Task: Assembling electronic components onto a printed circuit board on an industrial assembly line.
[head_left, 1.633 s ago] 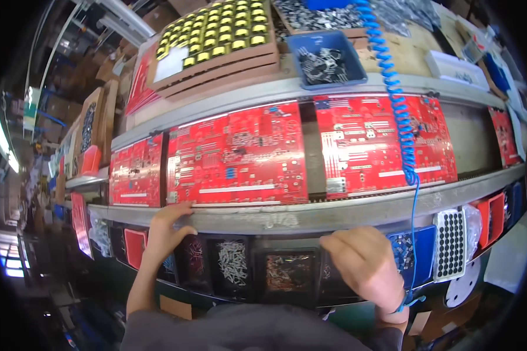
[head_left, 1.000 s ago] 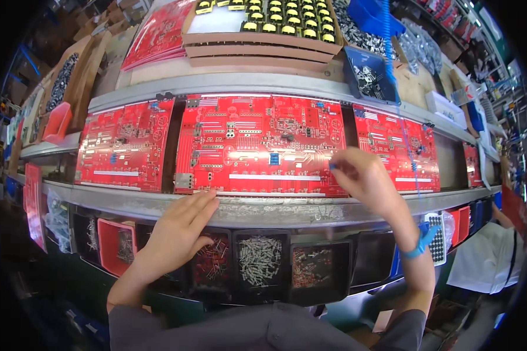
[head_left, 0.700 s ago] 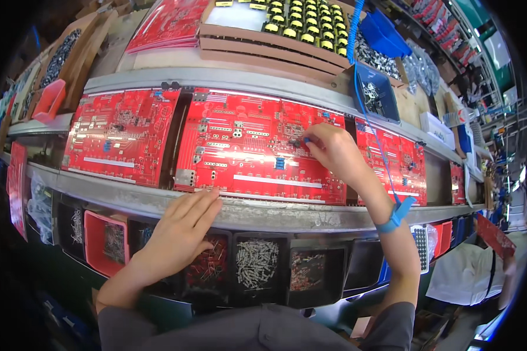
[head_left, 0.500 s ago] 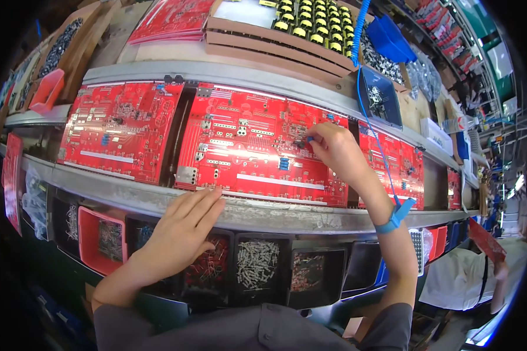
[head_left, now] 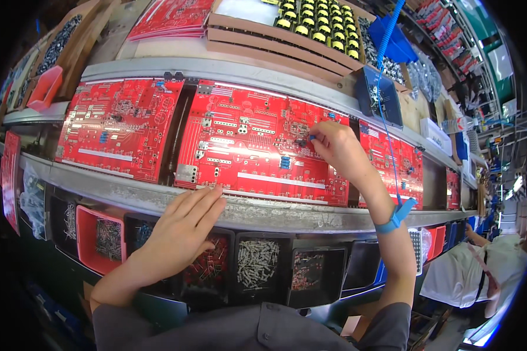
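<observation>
In front of me a large red circuit board [head_left: 257, 158] lies on a metal rail line. Over its right half, my right hand [head_left: 336, 146] pinches a small blue electronic component [head_left: 312, 138] at the board's surface; whether its leads are in holes I cannot tell. A blue wrist strap [head_left: 397, 216] with a coiled cord circles my right wrist. My left hand [head_left: 190, 219] is flat and open, its fingertips on the front rail [head_left: 263, 206] by the board's near edge. Blue parts [head_left: 285, 162] stand upright on the board near the right hand.
Other red boards [head_left: 120, 128] sit left and right on the line. Below the rail hang bins, including a black bin of pale resistors [head_left: 256, 263] and a red bin [head_left: 99, 240]. Behind stand a carton of yellow-black parts [head_left: 319, 35] and a blue bin [head_left: 377, 96]. A person [head_left: 474, 269] is at right.
My right hand has shifted very slightly right, still at the same spot on the board. The blue cord has swung right. The person at right has moved, and the red board there is out of sight.
</observation>
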`<state>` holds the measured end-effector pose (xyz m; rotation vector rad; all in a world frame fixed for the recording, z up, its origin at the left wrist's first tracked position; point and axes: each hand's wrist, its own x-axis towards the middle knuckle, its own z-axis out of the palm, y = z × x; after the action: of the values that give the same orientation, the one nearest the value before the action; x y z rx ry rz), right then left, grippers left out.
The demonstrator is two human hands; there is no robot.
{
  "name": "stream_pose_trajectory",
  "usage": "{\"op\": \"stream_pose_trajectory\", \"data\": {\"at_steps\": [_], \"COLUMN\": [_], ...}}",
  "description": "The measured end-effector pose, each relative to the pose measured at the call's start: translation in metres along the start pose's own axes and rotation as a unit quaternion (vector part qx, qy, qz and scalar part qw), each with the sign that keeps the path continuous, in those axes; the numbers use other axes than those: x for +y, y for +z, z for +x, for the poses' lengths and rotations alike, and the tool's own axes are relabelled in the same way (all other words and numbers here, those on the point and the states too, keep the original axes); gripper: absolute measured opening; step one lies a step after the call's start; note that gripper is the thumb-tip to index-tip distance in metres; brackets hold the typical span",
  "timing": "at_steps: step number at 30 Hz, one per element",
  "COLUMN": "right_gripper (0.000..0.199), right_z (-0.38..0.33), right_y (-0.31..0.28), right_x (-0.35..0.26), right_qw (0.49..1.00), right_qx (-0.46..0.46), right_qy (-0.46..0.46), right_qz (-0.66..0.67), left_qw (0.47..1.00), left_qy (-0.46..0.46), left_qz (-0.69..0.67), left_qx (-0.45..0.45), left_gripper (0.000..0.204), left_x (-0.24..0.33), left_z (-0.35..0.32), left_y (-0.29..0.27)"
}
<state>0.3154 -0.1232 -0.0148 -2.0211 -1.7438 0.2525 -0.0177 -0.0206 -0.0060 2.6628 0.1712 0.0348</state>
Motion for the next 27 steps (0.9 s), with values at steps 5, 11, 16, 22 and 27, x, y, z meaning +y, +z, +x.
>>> {"op": "stream_pose_trajectory", "data": {"at_steps": [5, 11, 16, 22, 27], "right_gripper": [0.014, 0.014, 0.015, 0.01, 0.011], "right_z": [0.0, 0.002, 0.011, 0.008, 0.004], "right_y": [-0.001, -0.004, 0.0, -0.001, 0.003], "right_x": [-0.001, -0.002, -0.006, -0.007, -0.017], "right_qw": [1.0, 0.994, 0.993, 0.997, 0.997], "right_qx": [-0.013, -0.016, -0.033, -0.035, -0.008], "right_qy": [-0.004, -0.033, -0.041, 0.038, 0.082], "right_qz": [-0.021, -0.1, -0.103, -0.058, -0.001], "left_qw": [1.0, 1.0, 1.0, 1.0, 0.998], "left_qy": [-0.001, -0.002, -0.015, 0.005, 0.018], "left_qz": [0.002, 0.005, 0.008, -0.01, -0.003], "left_qx": [0.001, -0.004, -0.002, 0.026, 0.058], "left_gripper": [0.082, 0.083, 0.082, 0.082, 0.082], "left_x": [0.001, 0.003, -0.001, -0.005, -0.008], "left_z": [0.0, 0.004, -0.001, -0.001, -0.007], "left_y": [0.001, 0.002, 0.001, 0.011, 0.02]}}
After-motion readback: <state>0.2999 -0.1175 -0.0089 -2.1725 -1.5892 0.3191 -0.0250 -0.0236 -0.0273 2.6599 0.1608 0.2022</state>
